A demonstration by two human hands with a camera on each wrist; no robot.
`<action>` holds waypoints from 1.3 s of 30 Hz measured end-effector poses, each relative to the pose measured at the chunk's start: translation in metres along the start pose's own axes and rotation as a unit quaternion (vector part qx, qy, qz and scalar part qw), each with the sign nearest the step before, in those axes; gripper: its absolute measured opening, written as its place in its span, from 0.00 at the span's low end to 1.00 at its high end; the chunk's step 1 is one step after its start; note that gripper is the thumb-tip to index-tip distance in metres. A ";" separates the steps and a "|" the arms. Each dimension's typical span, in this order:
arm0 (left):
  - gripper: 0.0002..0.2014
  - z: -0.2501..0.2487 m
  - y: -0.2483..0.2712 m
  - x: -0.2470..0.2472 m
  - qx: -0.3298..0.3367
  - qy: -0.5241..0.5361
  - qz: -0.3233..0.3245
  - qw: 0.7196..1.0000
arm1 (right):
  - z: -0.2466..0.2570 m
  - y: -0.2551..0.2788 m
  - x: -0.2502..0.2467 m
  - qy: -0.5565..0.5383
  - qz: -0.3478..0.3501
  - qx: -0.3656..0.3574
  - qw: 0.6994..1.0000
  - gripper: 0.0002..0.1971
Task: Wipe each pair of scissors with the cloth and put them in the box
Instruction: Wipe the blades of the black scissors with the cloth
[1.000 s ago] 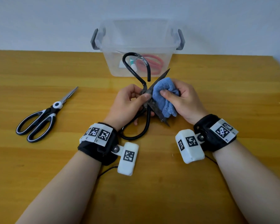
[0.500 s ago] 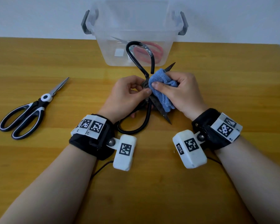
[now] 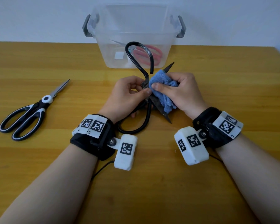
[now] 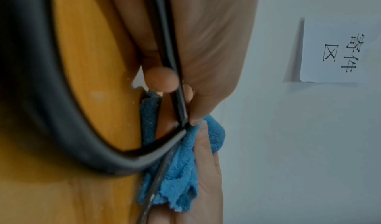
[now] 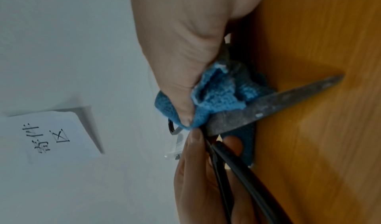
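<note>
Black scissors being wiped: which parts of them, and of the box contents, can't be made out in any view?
- Black scissors: the pivot is covered by the blue cloth and the left hand in the head view; both wrist views show it only partly.
- Far blade: only its tip clears the cloth; the right hand hides the rest.
- Clear box: red handles show through blurred plastic, and the count of pairs is unclear.

Wooden table, pale wall behind, paper sign with handwritten characters.
</note>
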State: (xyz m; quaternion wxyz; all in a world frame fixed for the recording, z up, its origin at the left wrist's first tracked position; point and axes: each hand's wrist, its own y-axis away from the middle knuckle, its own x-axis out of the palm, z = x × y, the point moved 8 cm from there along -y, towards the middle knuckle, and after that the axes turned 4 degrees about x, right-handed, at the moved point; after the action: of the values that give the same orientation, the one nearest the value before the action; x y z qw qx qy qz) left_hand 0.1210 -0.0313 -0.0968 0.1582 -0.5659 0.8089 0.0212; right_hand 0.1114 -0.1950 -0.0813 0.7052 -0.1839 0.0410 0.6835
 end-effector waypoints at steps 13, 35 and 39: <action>0.07 0.004 -0.002 -0.007 -0.006 0.013 -0.039 0.999 | -0.015 0.001 -0.055 -0.070 -0.252 0.004 0.965 0.13; 0.06 -0.004 0.002 -0.007 -0.011 0.018 -0.047 0.999 | 0.018 0.003 0.011 0.081 0.001 -0.104 0.991 0.07; 0.04 -0.007 0.003 -0.004 0.003 -0.008 -0.021 1.000 | 0.018 0.003 0.004 0.093 -0.047 -0.086 0.991 0.06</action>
State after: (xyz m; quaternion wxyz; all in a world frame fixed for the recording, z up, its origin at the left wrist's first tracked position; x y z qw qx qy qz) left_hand 0.1177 -0.0275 -0.0896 0.1668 -0.5821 0.7956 0.0197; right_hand 0.1048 -0.1854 -0.0666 0.7115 -0.3081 0.0384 0.6304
